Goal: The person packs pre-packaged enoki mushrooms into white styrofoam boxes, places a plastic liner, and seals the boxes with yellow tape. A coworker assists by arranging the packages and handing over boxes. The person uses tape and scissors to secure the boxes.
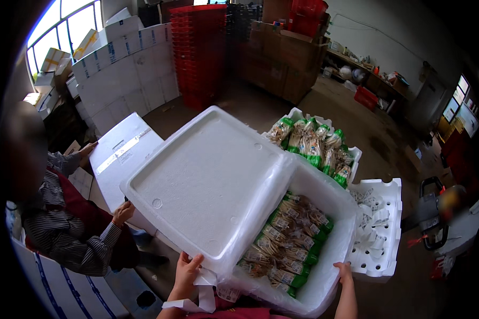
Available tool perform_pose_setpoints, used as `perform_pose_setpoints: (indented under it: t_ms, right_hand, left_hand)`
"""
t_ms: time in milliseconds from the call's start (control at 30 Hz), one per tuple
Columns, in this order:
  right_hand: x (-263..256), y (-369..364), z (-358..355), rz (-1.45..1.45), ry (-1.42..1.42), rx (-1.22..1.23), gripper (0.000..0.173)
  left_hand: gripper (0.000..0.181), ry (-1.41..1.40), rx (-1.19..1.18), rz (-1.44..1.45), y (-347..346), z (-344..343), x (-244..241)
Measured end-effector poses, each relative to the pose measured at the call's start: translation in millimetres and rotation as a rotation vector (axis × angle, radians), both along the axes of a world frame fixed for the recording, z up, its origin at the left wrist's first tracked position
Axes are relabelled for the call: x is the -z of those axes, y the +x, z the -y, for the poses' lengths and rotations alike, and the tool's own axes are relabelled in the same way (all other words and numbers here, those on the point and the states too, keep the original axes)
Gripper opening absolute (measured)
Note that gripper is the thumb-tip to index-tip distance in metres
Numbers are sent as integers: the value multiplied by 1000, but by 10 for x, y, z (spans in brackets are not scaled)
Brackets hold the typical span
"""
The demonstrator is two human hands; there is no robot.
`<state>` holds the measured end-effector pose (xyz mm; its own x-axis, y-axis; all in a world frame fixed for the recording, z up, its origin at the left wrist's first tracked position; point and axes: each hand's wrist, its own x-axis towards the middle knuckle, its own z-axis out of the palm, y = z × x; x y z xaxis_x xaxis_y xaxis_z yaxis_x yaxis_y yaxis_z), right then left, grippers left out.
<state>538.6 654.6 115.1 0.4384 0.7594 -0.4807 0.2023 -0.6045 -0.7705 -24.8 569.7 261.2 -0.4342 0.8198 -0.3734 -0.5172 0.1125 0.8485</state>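
Before me stands a white foam box (335, 243) lined with clear plastic film, holding rows of packed mushrooms (287, 243) in green and clear bags. Its foam lid (199, 179) lies inner face up against the box's left side, partly under the film. My left hand (188, 271) grips the lid's near edge, thumb on top; a white paper strip (206, 293) hangs by that wrist. My right hand (344, 272) holds the right rim of the box, its fingers partly hidden behind the wall.
At the left a co-worker (76, 207) holds a closed, taped foam box (123, 151). Beyond my box stands another foam box of bagged mushrooms (313, 145). A perforated foam tray (377, 263) with paper strips is at right. Stacked red crates (197, 56) and cartons (283, 60) stand farther back.
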Motion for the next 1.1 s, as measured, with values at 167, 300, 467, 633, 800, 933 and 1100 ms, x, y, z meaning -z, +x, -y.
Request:
perform_pose_setpoints:
  t_ms: [167, 300, 467, 633, 800, 933, 1100]
  right_hand:
    - [150, -64, -97, 51, 64, -107, 46]
    - [224, -249, -345, -124, -18, -90, 42]
    - [41, -250, -319, -285, -258, -124, 50]
    - [594, 71, -383, -464, -280, -58, 46]
    - [238, -509, -175, -366, -240, 58, 39]
    - [326, -684, 54, -484, -234, 161, 38]
    - [-78, -1658, 303, -617, -347, 270, 40]
  left_hand:
    - [41, 103, 22, -146, 4, -49, -193]
    - [41, 219, 79, -356, -139, -144, 109]
    - [43, 200, 112, -268, -300, -183, 77]
    - [44, 221, 190, -508, -543, -391, -141]
    - [43, 201, 231, -410, -843, -692, -279]
    - [45, 173, 323, -561, -1129, -992, -350]
    - [46, 227, 410, -813, -1437, -1471, -453]
